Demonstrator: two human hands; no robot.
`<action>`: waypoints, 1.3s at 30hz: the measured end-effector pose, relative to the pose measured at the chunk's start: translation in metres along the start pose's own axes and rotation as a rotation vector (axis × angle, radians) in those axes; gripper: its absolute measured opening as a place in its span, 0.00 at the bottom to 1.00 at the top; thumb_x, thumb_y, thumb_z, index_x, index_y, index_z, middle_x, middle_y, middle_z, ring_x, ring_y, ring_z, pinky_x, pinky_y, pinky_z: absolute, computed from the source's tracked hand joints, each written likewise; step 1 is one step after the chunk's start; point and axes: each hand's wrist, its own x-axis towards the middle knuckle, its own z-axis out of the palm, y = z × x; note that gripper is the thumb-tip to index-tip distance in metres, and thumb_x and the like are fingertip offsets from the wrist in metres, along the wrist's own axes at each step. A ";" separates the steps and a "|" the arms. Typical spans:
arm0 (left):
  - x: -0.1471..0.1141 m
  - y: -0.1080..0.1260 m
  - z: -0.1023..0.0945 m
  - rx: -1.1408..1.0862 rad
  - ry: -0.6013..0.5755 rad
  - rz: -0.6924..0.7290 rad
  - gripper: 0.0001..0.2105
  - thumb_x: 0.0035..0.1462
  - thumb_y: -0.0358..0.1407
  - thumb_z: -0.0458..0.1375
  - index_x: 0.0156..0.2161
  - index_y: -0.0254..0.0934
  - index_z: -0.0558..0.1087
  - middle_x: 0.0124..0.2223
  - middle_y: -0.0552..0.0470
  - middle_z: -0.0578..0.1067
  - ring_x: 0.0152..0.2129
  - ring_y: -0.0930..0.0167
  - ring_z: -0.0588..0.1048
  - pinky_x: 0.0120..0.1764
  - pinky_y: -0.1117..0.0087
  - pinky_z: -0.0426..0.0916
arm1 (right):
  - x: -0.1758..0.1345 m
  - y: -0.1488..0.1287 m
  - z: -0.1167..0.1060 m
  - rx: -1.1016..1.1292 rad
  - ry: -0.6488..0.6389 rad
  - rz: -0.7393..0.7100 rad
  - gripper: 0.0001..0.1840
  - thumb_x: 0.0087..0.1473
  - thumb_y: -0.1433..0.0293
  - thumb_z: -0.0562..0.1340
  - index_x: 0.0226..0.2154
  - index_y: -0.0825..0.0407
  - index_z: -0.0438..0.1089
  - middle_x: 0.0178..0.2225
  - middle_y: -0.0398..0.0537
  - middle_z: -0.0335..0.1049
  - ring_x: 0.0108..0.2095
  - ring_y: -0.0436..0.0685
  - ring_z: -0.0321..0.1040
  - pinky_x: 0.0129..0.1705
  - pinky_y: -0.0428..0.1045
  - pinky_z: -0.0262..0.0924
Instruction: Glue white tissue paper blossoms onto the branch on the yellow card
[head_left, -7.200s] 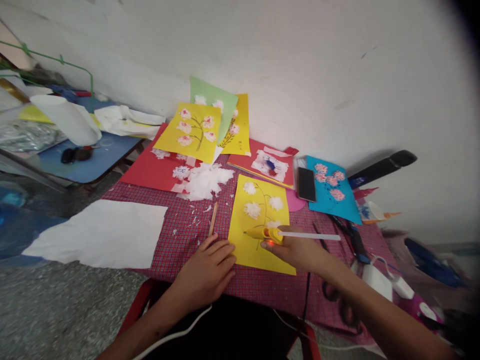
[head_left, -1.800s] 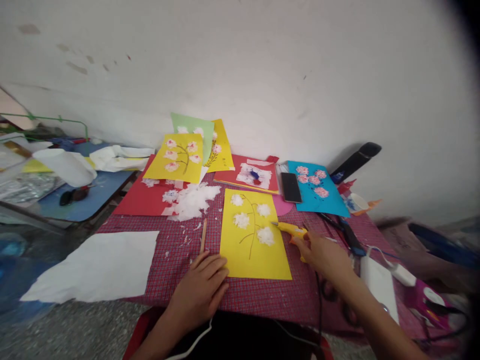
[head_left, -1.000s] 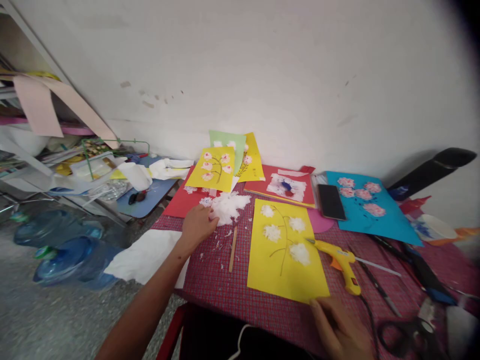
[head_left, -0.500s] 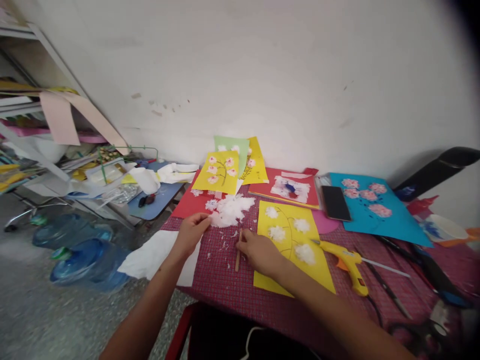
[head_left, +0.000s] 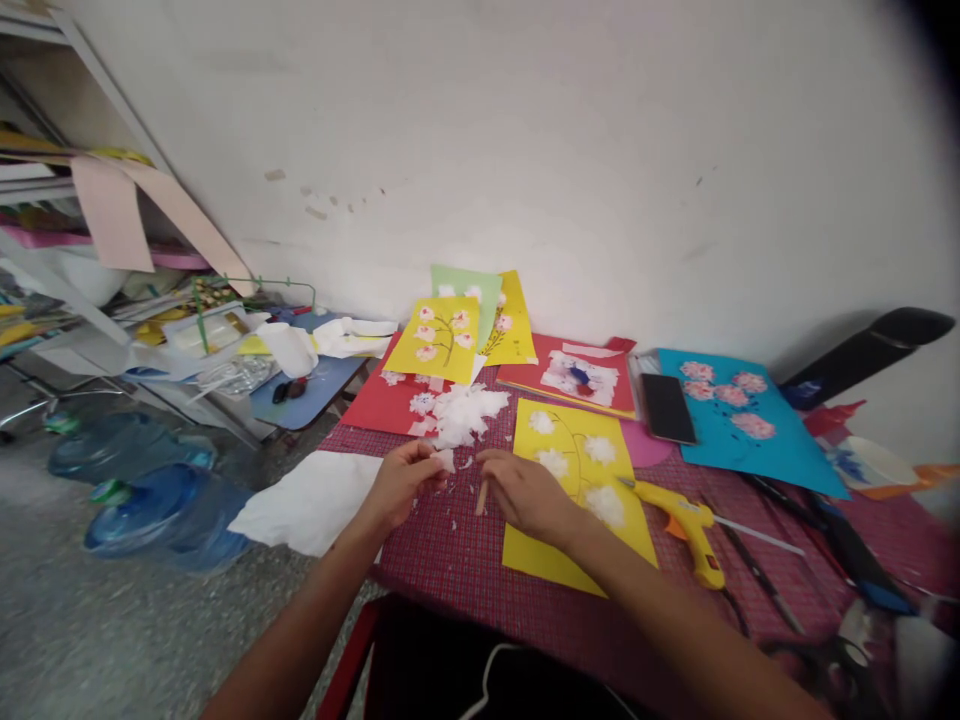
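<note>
Between the fingertips of my left hand (head_left: 409,480) is a small piece of white tissue paper (head_left: 445,460). My right hand (head_left: 525,492) is closed around a thin wooden stick (head_left: 481,497), whose lower end points down at the checked cloth. Just beyond both hands lies a pile of torn white tissue (head_left: 469,412), partly over a red sheet (head_left: 375,405). Right of it, under my right wrist, is a yellow sheet (head_left: 536,550) with a drawn branch and white tissue blossoms. White scraps dot the cloth between my hands.
A yellow glue gun (head_left: 694,525) lies to the right, near a phone (head_left: 667,408) and a blue sheet (head_left: 787,450) with pink blossoms. White paper (head_left: 304,505) overhangs the table's left edge. Large water bottles (head_left: 169,515) lie on the floor at left.
My left hand has drawn back from the tissue pile toward my right hand, with a small tissue piece in its fingers. The stick in my right hand has tilted.
</note>
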 end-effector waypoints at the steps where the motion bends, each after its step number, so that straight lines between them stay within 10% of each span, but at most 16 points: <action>1: -0.001 -0.003 0.002 0.010 -0.010 0.000 0.13 0.45 0.36 0.67 0.28 0.35 0.67 0.26 0.55 0.75 0.23 0.74 0.74 0.28 0.74 0.68 | -0.008 -0.006 0.001 0.162 0.155 0.088 0.09 0.64 0.74 0.52 0.45 0.50 0.64 0.46 0.55 0.71 0.44 0.58 0.70 0.45 0.55 0.67; 4: -0.010 -0.011 0.012 0.057 -0.043 -0.016 0.11 0.48 0.37 0.66 0.30 0.36 0.67 0.22 0.58 0.73 0.18 0.76 0.70 0.21 0.76 0.63 | -0.033 -0.032 0.001 0.684 0.544 0.405 0.05 0.64 0.72 0.54 0.43 0.48 0.61 0.39 0.47 0.71 0.31 0.51 0.70 0.32 0.49 0.68; 7: -0.023 -0.020 0.027 0.149 -0.111 -0.042 0.10 0.51 0.39 0.64 0.34 0.36 0.70 0.19 0.61 0.69 0.13 0.78 0.63 0.17 0.78 0.54 | -0.055 -0.054 -0.001 1.034 0.643 0.576 0.02 0.63 0.69 0.59 0.39 0.49 0.64 0.40 0.47 0.72 0.29 0.51 0.70 0.28 0.48 0.66; 15: -0.051 -0.030 0.062 0.324 -0.195 -0.105 0.09 0.53 0.40 0.61 0.37 0.36 0.76 0.19 0.59 0.69 0.14 0.78 0.63 0.19 0.77 0.54 | -0.089 -0.064 0.011 0.967 0.838 0.709 0.06 0.63 0.65 0.60 0.40 0.50 0.70 0.25 0.39 0.68 0.22 0.49 0.65 0.28 0.47 0.63; 39: -0.072 -0.041 0.071 0.238 -0.426 -0.217 0.08 0.51 0.34 0.62 0.38 0.38 0.79 0.33 0.50 0.80 0.28 0.70 0.76 0.34 0.70 0.69 | -0.129 -0.083 0.004 0.506 0.583 0.656 0.06 0.62 0.71 0.59 0.36 0.49 0.72 0.28 0.44 0.70 0.29 0.53 0.70 0.33 0.48 0.65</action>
